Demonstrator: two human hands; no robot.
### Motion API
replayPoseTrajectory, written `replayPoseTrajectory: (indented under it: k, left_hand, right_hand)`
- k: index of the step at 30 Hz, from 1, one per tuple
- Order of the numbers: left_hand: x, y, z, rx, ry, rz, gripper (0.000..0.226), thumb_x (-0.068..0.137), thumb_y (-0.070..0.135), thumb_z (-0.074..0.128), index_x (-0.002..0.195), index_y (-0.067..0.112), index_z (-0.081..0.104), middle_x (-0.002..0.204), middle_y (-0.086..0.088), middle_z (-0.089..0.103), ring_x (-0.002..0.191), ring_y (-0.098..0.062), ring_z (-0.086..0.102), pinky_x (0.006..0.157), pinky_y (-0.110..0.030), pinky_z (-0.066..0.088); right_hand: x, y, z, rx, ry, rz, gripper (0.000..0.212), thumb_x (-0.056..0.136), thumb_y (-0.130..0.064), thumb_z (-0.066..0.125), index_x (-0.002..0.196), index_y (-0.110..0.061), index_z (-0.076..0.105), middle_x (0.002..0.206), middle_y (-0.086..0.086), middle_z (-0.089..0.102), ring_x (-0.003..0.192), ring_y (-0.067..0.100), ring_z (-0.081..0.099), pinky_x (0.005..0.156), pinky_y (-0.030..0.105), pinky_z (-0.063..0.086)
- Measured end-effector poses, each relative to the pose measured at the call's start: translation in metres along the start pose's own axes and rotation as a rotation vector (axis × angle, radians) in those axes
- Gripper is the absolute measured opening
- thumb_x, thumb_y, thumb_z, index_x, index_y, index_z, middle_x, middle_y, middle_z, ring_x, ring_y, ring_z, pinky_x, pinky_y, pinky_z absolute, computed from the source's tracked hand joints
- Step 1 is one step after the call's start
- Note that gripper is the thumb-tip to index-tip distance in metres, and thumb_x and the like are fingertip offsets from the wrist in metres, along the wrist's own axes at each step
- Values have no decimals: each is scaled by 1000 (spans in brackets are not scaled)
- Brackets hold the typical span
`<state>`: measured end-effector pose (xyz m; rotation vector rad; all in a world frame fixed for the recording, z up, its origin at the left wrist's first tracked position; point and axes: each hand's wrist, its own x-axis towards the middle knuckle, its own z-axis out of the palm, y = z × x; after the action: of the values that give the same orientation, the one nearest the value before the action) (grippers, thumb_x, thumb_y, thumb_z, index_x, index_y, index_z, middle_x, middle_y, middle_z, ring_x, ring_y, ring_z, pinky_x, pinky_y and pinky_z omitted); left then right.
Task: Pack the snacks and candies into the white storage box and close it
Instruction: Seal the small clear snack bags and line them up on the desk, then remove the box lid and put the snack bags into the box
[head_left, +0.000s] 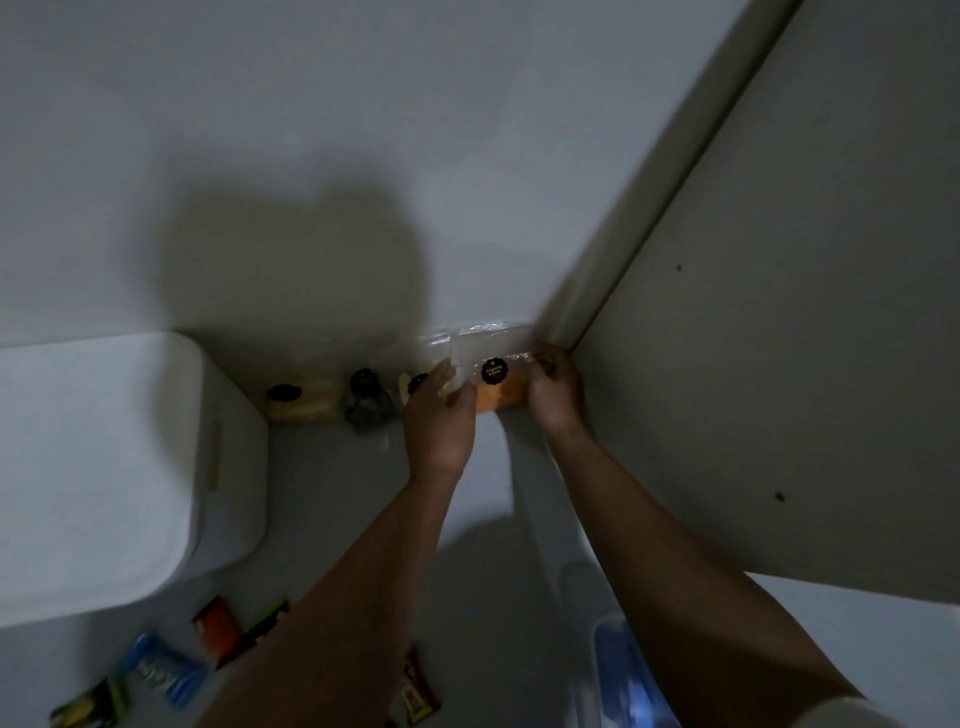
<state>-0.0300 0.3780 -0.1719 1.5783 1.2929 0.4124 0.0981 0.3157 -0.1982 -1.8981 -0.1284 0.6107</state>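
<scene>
A clear bag of orange snacks (496, 387) with a round black sticker stands against the back wall, in the corner. My left hand (439, 415) grips its left side and my right hand (556, 389) grips its right side. More clear snack bags with black stickers (311, 402) line the wall to the left. The white storage box (104, 467) stands at the left with its lid on. Small wrapped candies (161, 670) lie on the surface near the bottom left, among them a blue one and an orange one (218, 623).
A pale vertical panel (779, 364) closes off the right side and meets the back wall at the corner. A clear plastic item with blue inside (618, 660) lies at the bottom, beside my right forearm. The scene is dim and blurred.
</scene>
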Motion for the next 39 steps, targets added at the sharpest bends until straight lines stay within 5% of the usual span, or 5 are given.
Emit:
replayPoseTrajectory:
  k: [3,16,25,34,39]
  left_hand:
    - [-25,-2,-15,14,-6,-7,30,96,24,62,123,14,70,125,4,68,95,2,57,73,8,31]
    - [-91,11,-135,144,-188,155,27,92,26,65,118,18,71,119,1,73,106,-14,68,91,-28,51]
    - [-76,24,-309,209,151,440,25,90,33,62,112,26,72,120,4,70,115,-20,61,100,-39,52]
    - [-31,-94,-463,425,387,-37,57,89,41,60,143,27,47,158,-1,37,151,-34,19,118,-60,23]
    - [-20,-140,-496,202,261,-195,59,90,40,62,135,2,57,134,-22,61,122,-43,58,103,-48,48]
  right_hand:
    - [-24,5,-8,-37,32,-31,14,97,-15,57,104,-23,66,109,3,69,105,27,65,90,36,50]
    - [-160,-29,13,-101,-65,-181,11,97,-14,61,101,-15,72,97,-4,70,89,8,62,72,11,42]
    - [-239,-98,92,-227,-330,-191,19,95,-13,64,110,-7,72,82,-1,66,73,12,60,65,25,49]
    - [-298,-107,170,-307,-454,100,61,93,-32,69,146,-10,48,138,13,57,120,33,59,82,40,53]
    - [-314,-100,188,-339,-441,130,42,93,-19,66,134,-11,58,125,11,62,112,30,60,81,38,54]
